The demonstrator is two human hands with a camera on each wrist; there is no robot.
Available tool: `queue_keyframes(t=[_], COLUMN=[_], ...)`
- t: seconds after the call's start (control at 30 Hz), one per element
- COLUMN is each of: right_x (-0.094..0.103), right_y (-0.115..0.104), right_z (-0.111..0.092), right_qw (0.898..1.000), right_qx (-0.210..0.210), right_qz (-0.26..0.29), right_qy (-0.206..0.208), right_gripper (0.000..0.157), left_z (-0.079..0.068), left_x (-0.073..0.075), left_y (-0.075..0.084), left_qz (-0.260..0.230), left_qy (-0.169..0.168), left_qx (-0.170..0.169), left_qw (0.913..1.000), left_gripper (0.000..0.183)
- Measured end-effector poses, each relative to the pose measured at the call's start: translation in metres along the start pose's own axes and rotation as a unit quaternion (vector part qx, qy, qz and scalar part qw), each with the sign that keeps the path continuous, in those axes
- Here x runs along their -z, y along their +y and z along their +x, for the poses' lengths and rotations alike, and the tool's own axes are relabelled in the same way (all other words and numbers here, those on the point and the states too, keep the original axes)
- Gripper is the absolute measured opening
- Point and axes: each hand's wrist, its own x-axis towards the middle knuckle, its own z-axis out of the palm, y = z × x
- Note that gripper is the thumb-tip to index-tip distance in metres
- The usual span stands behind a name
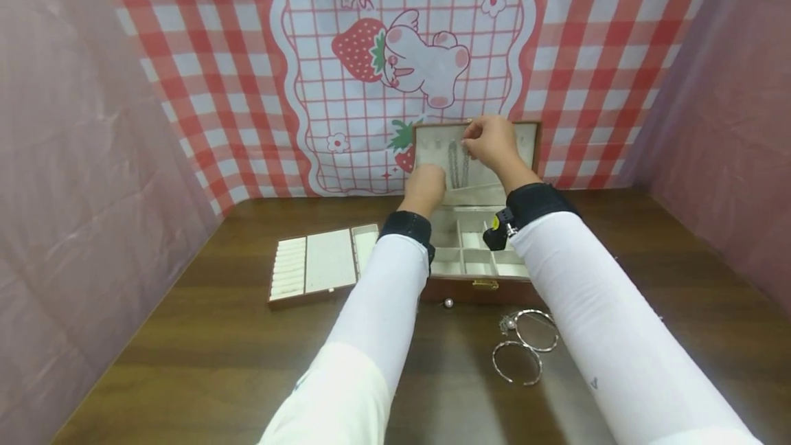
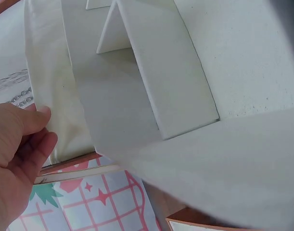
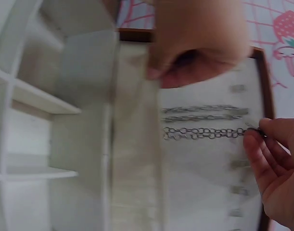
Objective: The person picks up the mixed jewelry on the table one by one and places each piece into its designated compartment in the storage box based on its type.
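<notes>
A jewelry box (image 1: pixel 454 288) stands with its lid raised; its cream lining has divided compartments. Inside the lid, a cream fabric pocket (image 3: pixel 137 144) runs along the hinge side. My left hand (image 1: pixel 425 187) pinches the pocket's edge between thumb and fingers. At the lid's far edge, my right hand (image 1: pixel 492 143) pinches the end of a silver chain necklace (image 3: pixel 204 133) beside the small hooks. The chain's lower part goes down behind the pocket. Another silver chain (image 3: pixel 199 113) hangs alongside it in the lid.
Left of the box lies a tray (image 1: pixel 330 259) with ring rolls. In front are a pearl piece (image 1: pixel 448 303), two silver bangles (image 1: pixel 518 343) and a small silver pearl ornament (image 1: pixel 508 324). A checked strawberry cloth (image 1: pixel 210 53) hangs behind.
</notes>
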Motion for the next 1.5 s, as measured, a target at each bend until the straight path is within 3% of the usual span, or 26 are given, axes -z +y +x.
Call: queue_keyframes(t=[0.23, 0.37, 0.57, 0.77, 1.1, 1.33, 1.5], right_x=[-0.020, -0.025, -0.024, -0.019, -0.013, -0.004, 0.005], right_y=[0.017, 0.019, 0.020, 0.022, 0.027, 0.029, 0.029], right_z=[-0.007, -0.007, -0.007, -0.015, -0.034, -0.050, -0.068], right_qw=[0.995, 0.991, 0.988, 0.989, 0.988, 0.985, 0.984], right_qx=[0.016, 0.030, 0.046, 0.042, 0.003, 0.028, 0.069], right_qz=[-0.042, -0.053, -0.074, -0.061, -0.052, -0.061, -0.059], right_qy=[-0.093, -0.119, -0.125, -0.126, -0.145, -0.160, -0.156], right_gripper=[0.016, 0.022, 0.024, 0.020, 0.015, 0.016, 0.013], left_z=[0.003, 0.004, 0.001, -0.001, -0.002, -0.010, -0.023], left_x=[0.001, 0.002, 0.004, 0.004, 0.010, 0.019, 0.026], left_y=[0.002, 0.003, 0.000, 0.001, 0.001, 0.000, -0.005], left_qz=[0.002, 0.005, -0.001, -0.004, 0.013, -0.062, -0.097], left_qy=[-0.012, -0.012, -0.011, -0.007, -0.050, -0.056, -0.058], left_qx=[-0.004, -0.007, -0.003, -0.013, -0.055, -0.077, -0.104], left_qw=[0.9999, 0.9999, 0.9999, 0.9999, 0.9972, 0.9935, 0.9881], left_gripper=[0.015, 0.015, 0.017, 0.016, 0.016, 0.038, 0.038])
